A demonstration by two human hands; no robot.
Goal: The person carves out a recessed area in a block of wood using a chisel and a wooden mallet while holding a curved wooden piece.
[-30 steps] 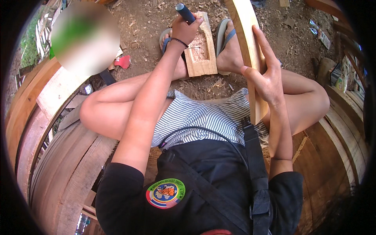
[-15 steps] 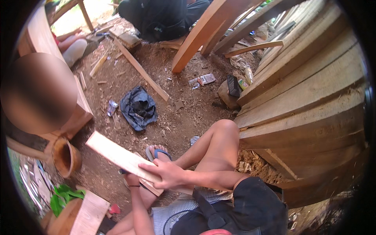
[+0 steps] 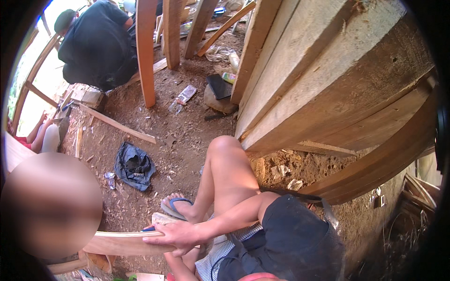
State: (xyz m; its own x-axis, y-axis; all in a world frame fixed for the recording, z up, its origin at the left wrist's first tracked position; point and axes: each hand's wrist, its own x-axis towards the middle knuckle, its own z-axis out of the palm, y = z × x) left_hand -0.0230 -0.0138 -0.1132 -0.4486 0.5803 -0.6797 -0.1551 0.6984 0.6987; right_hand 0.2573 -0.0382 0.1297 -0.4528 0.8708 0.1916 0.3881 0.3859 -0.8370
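Note:
My right hand (image 3: 174,237) is closed over the near end of a long, pale, curved wooden board (image 3: 129,243), its fingers lying across the upper edge. The board reaches left across my lap, and its far end passes behind a blurred round patch. Below it my left forearm (image 3: 180,268) rises from the lower edge; the left hand itself is hidden behind the board. Beside the right hand a short pale wood piece (image 3: 164,218) shows, with a bit of something blue (image 3: 148,229) next to it. My sandalled foot (image 3: 179,206) rests on the ground just beyond.
A crumpled dark plastic bag (image 3: 134,166) lies on the chip-strewn dirt. Upright posts (image 3: 146,56) and a large planked wooden structure (image 3: 323,79) stand ahead and right. A phone-like black slab (image 3: 219,86) sits on a stone. A person in black (image 3: 96,47) crouches far left.
My view has swung right, so the surroundings sit further left. The board has turned from its broad face to show its curved edge; my right hand stays on it. My left hand is now hidden.

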